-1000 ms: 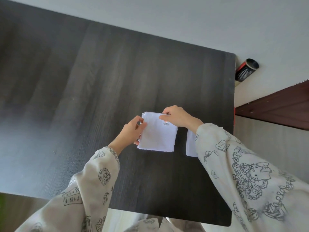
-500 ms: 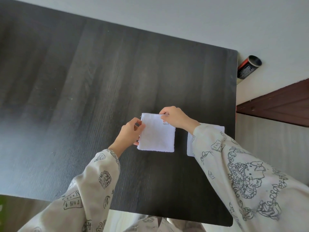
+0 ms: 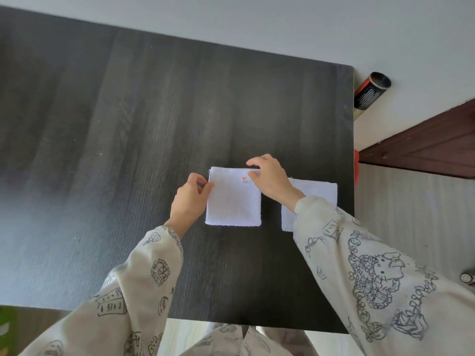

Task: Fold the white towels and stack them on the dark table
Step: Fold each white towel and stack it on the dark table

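A small white towel (image 3: 232,201), folded into a square with a tiny red mark near its far edge, lies flat on the dark table (image 3: 128,124). My left hand (image 3: 191,197) pinches its far left corner. My right hand (image 3: 270,177) pinches its far right corner. A second folded white towel (image 3: 316,192) lies to the right, close to the table's right edge, with its near half hidden under my right sleeve. The two towels lie apart, side by side.
A black and red cylinder (image 3: 370,91) lies on the floor past the table's right edge. A dark brown wooden piece of furniture (image 3: 424,145) stands to the right. Something green (image 3: 6,319) shows at the lower left corner.
Both hands have stayed on the towel's far corners. My right arm has drawn back a little, which uncovers more of the second towel on the right.
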`<action>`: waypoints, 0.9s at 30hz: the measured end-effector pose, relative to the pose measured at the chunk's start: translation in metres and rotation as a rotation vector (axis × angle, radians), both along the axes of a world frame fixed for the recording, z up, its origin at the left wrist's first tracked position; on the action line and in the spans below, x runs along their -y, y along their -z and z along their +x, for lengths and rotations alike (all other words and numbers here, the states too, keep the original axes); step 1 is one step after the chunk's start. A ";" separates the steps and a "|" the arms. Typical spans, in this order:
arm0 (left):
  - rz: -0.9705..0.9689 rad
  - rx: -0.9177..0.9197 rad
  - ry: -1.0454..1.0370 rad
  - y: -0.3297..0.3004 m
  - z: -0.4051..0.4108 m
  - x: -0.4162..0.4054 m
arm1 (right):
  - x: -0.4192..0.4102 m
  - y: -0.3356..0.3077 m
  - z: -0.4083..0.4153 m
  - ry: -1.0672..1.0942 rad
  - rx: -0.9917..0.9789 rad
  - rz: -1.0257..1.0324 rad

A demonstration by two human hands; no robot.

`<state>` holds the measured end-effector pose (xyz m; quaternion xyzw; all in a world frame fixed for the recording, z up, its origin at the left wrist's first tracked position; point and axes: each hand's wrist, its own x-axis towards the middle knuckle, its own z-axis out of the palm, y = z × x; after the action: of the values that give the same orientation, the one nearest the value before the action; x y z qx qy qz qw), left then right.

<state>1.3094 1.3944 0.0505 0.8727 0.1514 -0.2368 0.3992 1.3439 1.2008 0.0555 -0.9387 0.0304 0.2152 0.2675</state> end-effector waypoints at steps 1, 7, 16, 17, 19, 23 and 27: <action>0.012 0.023 -0.006 -0.003 -0.002 -0.001 | 0.003 -0.004 -0.006 0.041 0.027 0.031; -0.019 0.235 0.009 -0.044 -0.025 0.026 | 0.037 -0.046 -0.060 0.289 0.041 0.264; -0.179 0.237 0.512 -0.085 -0.095 0.174 | 0.158 -0.087 -0.223 0.628 0.119 0.348; -0.203 0.233 0.565 -0.088 -0.108 0.193 | 0.173 -0.091 -0.246 0.676 0.133 0.355; -0.268 0.207 0.678 -0.097 -0.146 0.241 | 0.207 -0.100 -0.308 0.799 0.178 0.362; -0.350 0.182 0.843 -0.111 -0.230 0.332 | 0.275 -0.112 -0.433 0.985 0.298 0.339; -0.486 0.085 0.960 -0.124 -0.324 0.418 | 0.331 -0.127 -0.551 1.212 0.395 0.304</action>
<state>0.9858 0.9768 0.1741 0.7352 -0.3398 -0.3851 0.4425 0.7928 0.8694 0.1821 -0.7288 0.4738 -0.1482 0.4716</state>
